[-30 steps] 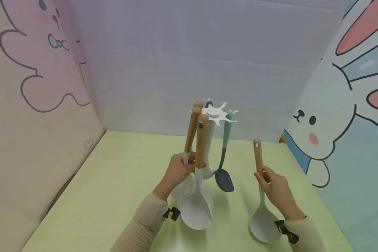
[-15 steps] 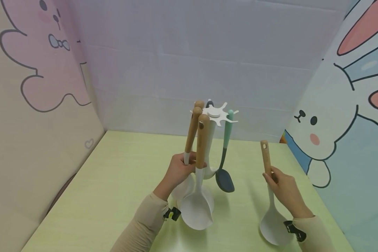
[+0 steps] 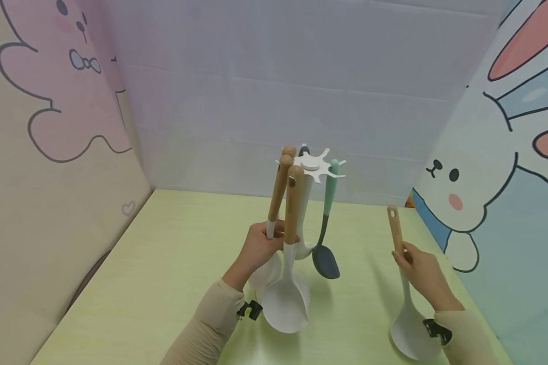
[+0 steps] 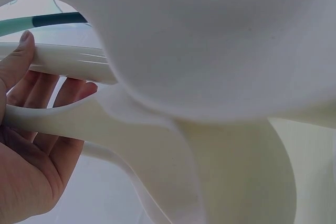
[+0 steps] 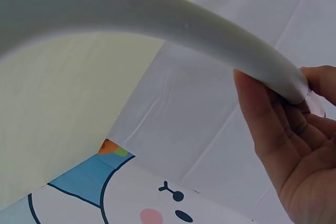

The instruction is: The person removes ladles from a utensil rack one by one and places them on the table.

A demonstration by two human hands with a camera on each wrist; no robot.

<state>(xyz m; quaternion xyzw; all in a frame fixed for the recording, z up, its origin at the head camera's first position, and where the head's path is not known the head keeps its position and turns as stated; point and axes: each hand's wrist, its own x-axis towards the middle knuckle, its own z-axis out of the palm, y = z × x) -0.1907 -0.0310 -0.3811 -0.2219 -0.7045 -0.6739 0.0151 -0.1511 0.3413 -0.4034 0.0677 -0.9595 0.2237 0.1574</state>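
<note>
My left hand (image 3: 261, 243) grips the white post of a utensil stand (image 4: 68, 61), thumb on one side and fingers behind it. A ladle handle crosses its palm in the left wrist view. The stand's star-shaped hook top (image 3: 309, 163) carries several utensils. In front hangs a white ladle (image 3: 285, 306) with a wooden handle; other wooden-handled utensils (image 3: 278, 195) hang beside it, partly hidden. A dark turner (image 3: 326, 261) with a green handle hangs on the right. My right hand (image 3: 422, 271) pinches a wide white spatula (image 3: 413, 332) by its wooden handle, head down, apart from the stand.
The pale green tabletop (image 3: 164, 284) lies beneath everything. A white sheet wall (image 3: 274, 91) stands behind it. Printed panels flank it, with a pink figure (image 3: 68, 101) at left and a rabbit (image 3: 475, 192) at right.
My right hand has moved right and slightly toward me with the spatula, farther from the stand. My left hand stays in place at the post.
</note>
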